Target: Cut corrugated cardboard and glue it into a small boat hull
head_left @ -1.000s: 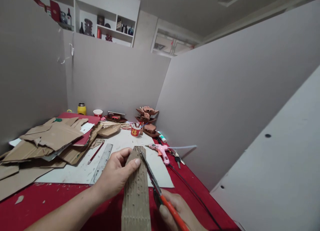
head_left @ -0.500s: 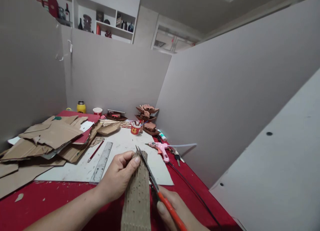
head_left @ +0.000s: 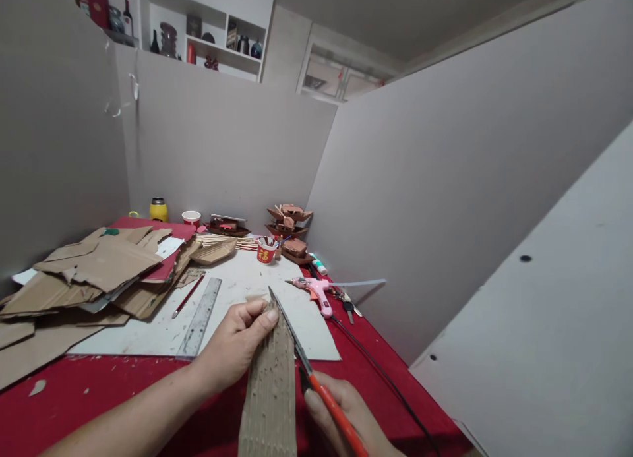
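Observation:
My left hand point(head_left: 242, 338) pinches the far end of a strip of brown corrugated cardboard point(head_left: 270, 397) between thumb and fingers. The ridged strip runs back toward me over the table edge. In my right hand point(head_left: 363, 414) is a pair of scissors point(head_left: 332, 403) with red-orange handles. Their blades look closed together and lie along the strip's far right edge, tips close to my left thumb. A small cardboard scrap point(head_left: 256, 298) shows just beyond my left fingers; whether it is loose cannot be told.
A steel ruler point(head_left: 200, 318) and a dark red pencil point(head_left: 188, 296) lie on a white board point(head_left: 148, 341). Cardboard pieces point(head_left: 106, 262) are heaped at left. On the right is a pink glue gun point(head_left: 320, 295) with its cord. Small brown model boats point(head_left: 291, 229) and a red cup point(head_left: 266, 251) stand behind.
The scissor blades have closed along the strip. The corner that stuck out right of the blades is gone from there, and a small scrap shows beyond my left fingers.

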`<act>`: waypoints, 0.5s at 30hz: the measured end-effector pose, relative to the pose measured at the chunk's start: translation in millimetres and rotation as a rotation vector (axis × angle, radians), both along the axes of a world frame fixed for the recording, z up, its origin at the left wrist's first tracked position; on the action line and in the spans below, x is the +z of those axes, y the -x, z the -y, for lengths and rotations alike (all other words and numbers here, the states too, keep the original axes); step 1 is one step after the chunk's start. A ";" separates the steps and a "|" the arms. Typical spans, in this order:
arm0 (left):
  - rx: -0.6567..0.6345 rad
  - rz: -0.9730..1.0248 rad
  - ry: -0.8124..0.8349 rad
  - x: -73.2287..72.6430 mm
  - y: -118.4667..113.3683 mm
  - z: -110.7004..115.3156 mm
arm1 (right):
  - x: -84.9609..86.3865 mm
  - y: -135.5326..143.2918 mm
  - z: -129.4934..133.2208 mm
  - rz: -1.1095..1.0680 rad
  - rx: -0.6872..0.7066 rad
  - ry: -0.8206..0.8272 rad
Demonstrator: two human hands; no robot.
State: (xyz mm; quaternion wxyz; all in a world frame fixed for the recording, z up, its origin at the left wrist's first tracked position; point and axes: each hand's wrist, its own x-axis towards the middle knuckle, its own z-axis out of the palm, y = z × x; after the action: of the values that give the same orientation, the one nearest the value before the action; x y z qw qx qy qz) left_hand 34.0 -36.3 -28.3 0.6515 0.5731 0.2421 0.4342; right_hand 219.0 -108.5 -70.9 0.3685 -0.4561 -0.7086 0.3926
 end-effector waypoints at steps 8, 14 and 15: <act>-0.191 -0.067 0.153 -2.1 3.3 -4.7 | 3.7 -7.4 -16.1 -0.316 -0.199 0.067; -0.365 -0.262 0.033 -6.7 -2.0 5.1 | 16.2 -0.4 -31.6 -0.413 -0.085 0.188; -0.396 -0.266 0.011 -7.8 -3.4 7.6 | 14.1 1.8 -31.1 -0.393 -0.052 0.231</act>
State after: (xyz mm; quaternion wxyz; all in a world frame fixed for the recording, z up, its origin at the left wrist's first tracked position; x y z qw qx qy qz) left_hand 37.4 -43.8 -36.1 0.6894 0.6580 0.2108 0.2174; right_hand 217.2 -77.4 -56.8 0.4548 -0.4281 -0.5615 0.5428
